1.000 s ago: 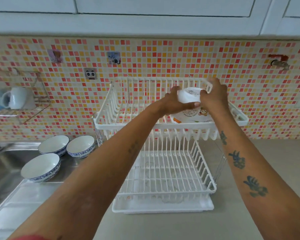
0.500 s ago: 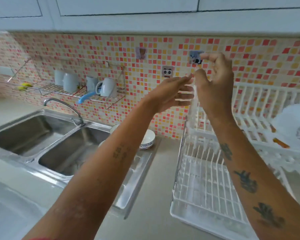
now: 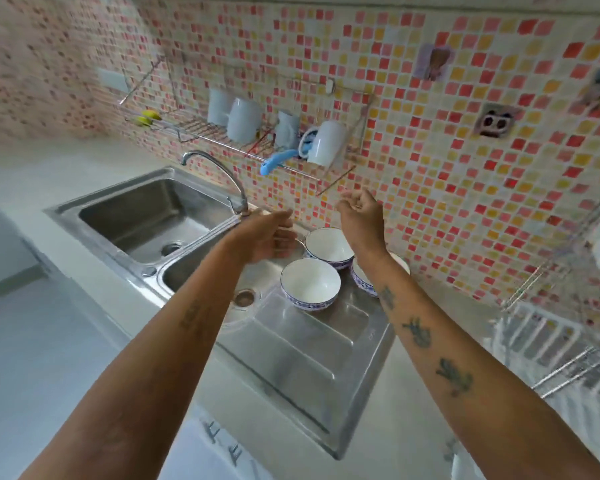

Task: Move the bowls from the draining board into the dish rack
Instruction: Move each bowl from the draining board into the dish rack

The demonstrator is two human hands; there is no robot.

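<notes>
Three white bowls with blue patterned sides stand upright on the steel draining board [image 3: 312,362]. The nearest bowl [image 3: 310,284] sits in front, a second bowl [image 3: 329,247] lies behind it, and a third bowl [image 3: 364,278] is partly hidden by my right forearm. My left hand [image 3: 269,237] hovers empty just left of the bowls, fingers relaxed and blurred by motion. Above the rear bowls, my right hand [image 3: 361,211] hangs with loosely curled fingers and holds nothing. The white dish rack [image 3: 568,348] shows only at the right edge, blurred.
A double steel sink [image 3: 146,216] with a curved tap [image 3: 219,174] lies left of the draining board. A wire wall shelf [image 3: 229,133] above carries white mugs and a blue utensil. The mosaic tile wall stands right behind the bowls.
Both hands let go of the bowl set in the rack's top tier and swung left, empty, to above the bowls on the draining board. The view turned left with them.
</notes>
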